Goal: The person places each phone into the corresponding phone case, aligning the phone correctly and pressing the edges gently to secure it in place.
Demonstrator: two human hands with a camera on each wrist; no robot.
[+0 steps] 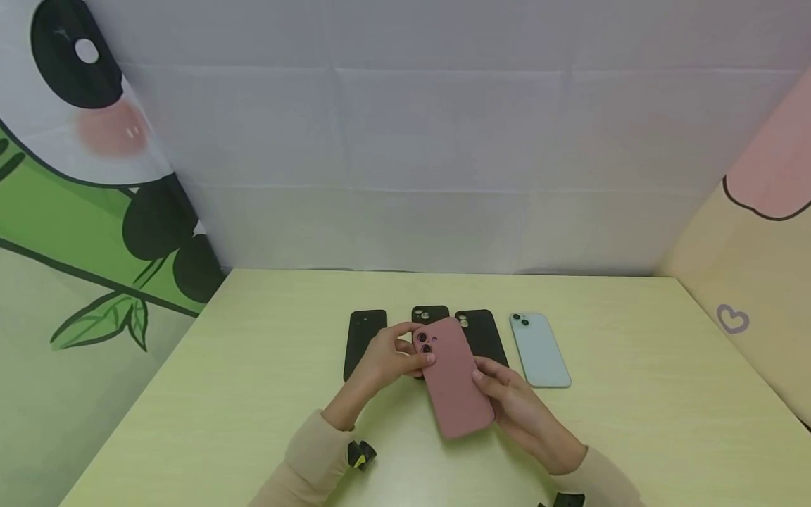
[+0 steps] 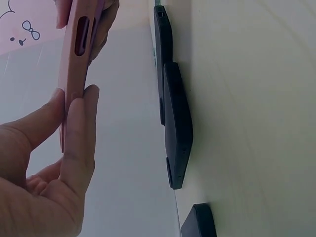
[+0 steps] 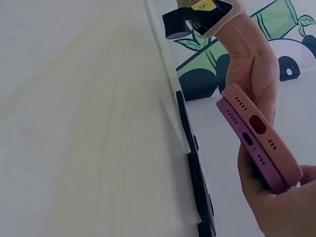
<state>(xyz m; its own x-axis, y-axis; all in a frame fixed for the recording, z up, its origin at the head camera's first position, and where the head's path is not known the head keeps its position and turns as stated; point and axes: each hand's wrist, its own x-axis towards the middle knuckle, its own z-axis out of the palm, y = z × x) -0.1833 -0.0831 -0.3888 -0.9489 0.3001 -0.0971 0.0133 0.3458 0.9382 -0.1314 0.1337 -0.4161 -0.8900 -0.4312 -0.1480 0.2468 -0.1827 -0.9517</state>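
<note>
A pink phone case (image 1: 456, 384) is held tilted above the table, its camera cutout at the upper left. My left hand (image 1: 389, 355) pinches that camera end, thumb on the back and fingers on the other side. Around the lower right long edge, my right hand (image 1: 516, 412) grips with its thumb on the edge. In the right wrist view, a purple phone (image 3: 254, 148) lies against the case, and its bottom edge with the charging port stands out from the case's end. The left wrist view shows the case's side slot, with the left thumb and fingers pinching below it.
Behind the hands lie several phones: a black one (image 1: 365, 338) at left, another black one (image 1: 432, 313) partly hidden, a third black one (image 1: 484, 338) and a light blue one (image 1: 541, 352) at right. A white cloth wall (image 1: 443, 141) rises beyond the table (image 1: 222, 394).
</note>
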